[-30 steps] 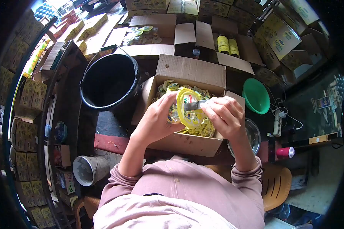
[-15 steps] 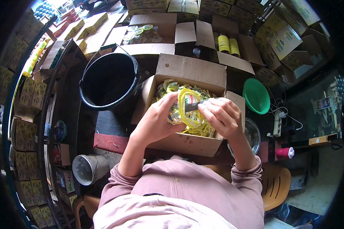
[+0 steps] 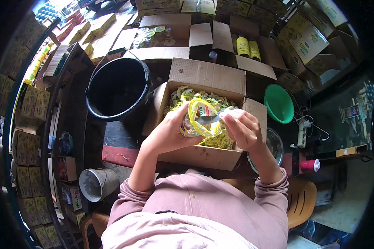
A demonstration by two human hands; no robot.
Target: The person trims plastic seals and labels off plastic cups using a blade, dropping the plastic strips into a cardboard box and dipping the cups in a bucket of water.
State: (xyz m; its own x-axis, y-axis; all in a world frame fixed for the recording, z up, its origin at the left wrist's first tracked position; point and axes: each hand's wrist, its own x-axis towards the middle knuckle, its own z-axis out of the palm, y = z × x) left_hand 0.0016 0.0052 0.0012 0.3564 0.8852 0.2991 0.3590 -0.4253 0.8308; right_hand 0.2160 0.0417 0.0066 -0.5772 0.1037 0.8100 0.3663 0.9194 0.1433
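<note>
My left hand is wrapped round a clear plastic cup with a yellow rim and printed red and green marks, tilted with its mouth toward me. In my right hand, thumb and fingers pinch a knife; its flat grey blade crosses the mouth of the cup inside the yellow rim. The knife's handle is hidden by my fingers. Right below both hands, an open cardboard box holds a heap of yellow and clear plastic strips.
A black bucket stands left of the box. On the right are a green bowl, a metal bowl, a power strip and a pink thread spool. Behind, an open carton holds several cups. A grey bucket lies lower left.
The cup has turned and shifted slightly left in my left hand. My right hand has moved a little right and down, and the knife blade now lies further across the cup's mouth.
</note>
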